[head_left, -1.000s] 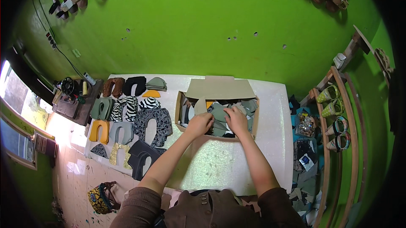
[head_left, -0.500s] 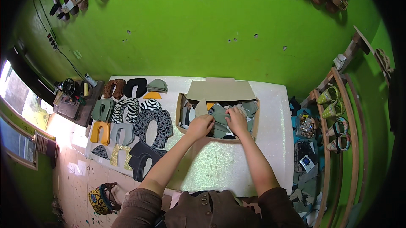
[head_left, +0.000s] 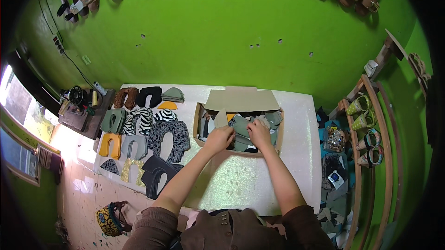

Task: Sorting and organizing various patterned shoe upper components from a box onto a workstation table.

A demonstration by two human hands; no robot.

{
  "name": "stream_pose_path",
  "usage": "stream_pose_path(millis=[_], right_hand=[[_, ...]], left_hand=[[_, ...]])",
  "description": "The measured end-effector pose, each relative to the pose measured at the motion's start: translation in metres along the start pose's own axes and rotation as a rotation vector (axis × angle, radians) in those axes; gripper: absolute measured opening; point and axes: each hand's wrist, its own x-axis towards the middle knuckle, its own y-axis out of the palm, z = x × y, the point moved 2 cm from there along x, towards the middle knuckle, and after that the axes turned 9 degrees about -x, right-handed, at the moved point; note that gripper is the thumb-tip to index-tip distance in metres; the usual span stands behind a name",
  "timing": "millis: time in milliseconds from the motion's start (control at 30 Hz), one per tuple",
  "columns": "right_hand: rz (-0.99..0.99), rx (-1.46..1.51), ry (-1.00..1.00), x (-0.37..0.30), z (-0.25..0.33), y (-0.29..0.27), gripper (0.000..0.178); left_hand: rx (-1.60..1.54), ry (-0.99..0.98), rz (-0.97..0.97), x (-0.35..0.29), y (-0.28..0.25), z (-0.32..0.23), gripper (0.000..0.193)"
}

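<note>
An open cardboard box (head_left: pixel 211 98) stands on the white table, full of cut pieces of leather-like material in green, grey, black, beige and orange. Over its near side reach both my hands. My left hand (head_left: pixel 219 139) is closed, its fingertips at the left edge of a sage-green cut piece (head_left: pixel 241 125). On the right edge of the same green material, my right hand (head_left: pixel 259 134) has its fingers bent and pinched. The exact grip of the fingertips is partly hidden. Next to my left hand a beige piece (head_left: pixel 221 118) stands up in the box.
Left of the box lie stacks of U-shaped cut pieces, among them zebra-striped (head_left: pixel 137 120), yellow (head_left: pixel 110 144) and dark grey (head_left: pixel 157 174) ones. A sewing machine part (head_left: pixel 76 96) sits on a side table. To the right, a wooden rack (head_left: pixel 375 138) holds sandals beside scrap bins (head_left: pixel 334 171).
My right hand has shifted very slightly left and its fingers have drawn closer together. My left hand stays in place; the box and stacks have not moved.
</note>
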Motion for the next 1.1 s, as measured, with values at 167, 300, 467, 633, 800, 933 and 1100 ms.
stream_pose_path(millis=[167, 300, 467, 633, 800, 933, 1100], right_hand=[[-0.072, 0.452, 0.097, 0.0, -0.011, -0.001, 0.021], [0.207, 0.934, 0.204, 0.009, 0.018, -0.027, 0.031], [0.29, 0.759, 0.139, 0.012, 0.037, -0.026, 0.029], [0.184, 0.899, 0.2, 0.026, 0.063, -0.005, 0.024], [0.328, 1.057, 0.215, 0.059, 0.116, 0.007, 0.023], [0.334, 1.245, 0.187, 0.094, 0.156, 0.032, 0.023], [0.235, 1.164, 0.192, 0.156, 0.186, 0.058, 0.024]], left_hand=[[-0.09, -0.077, -0.022, 0.005, -0.006, -0.014, 0.016], [-0.278, -0.243, -0.058, -0.001, -0.018, -0.005, 0.02], [-0.528, -0.291, -0.181, -0.008, -0.016, 0.014, 0.021], [-0.764, -0.374, -0.207, -0.023, -0.036, 0.045, 0.021], [-0.823, -0.484, -0.244, -0.042, -0.089, 0.077, 0.019], [-0.799, -0.553, -0.32, -0.055, -0.13, 0.123, 0.019], [-0.735, -0.527, -0.35, -0.048, -0.176, 0.181, 0.018]])
